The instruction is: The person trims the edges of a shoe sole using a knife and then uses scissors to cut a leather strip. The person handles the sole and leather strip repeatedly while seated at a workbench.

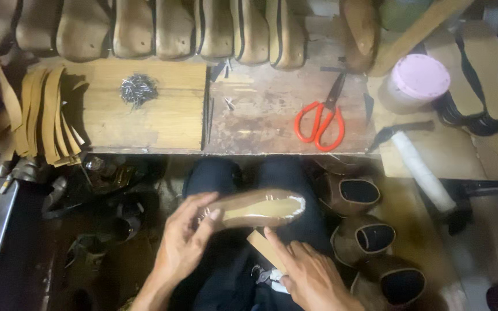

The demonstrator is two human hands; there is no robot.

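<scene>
My left hand [183, 242] grips the heel end of a tan shoe sole [260, 208] held sole-up over my lap, with pale lining showing at its toe. My right hand [309, 273] rests just below it, index finger pointing up toward the sole's underside, touching a strip of tan leather [263, 247]. A metal tool [263, 275] lies on my lap beside the right hand; the fingers do not close around it.
Red-handled scissors [320, 122] lie on the worn wooden bench [260, 109]. A heap of small nails [138, 89] sits on a wooden board. Leather strips [44, 115] at left, shoe lasts [174, 29] along the back, a pink-lidded tub [417, 80], brown shoe uppers [370, 230] at right.
</scene>
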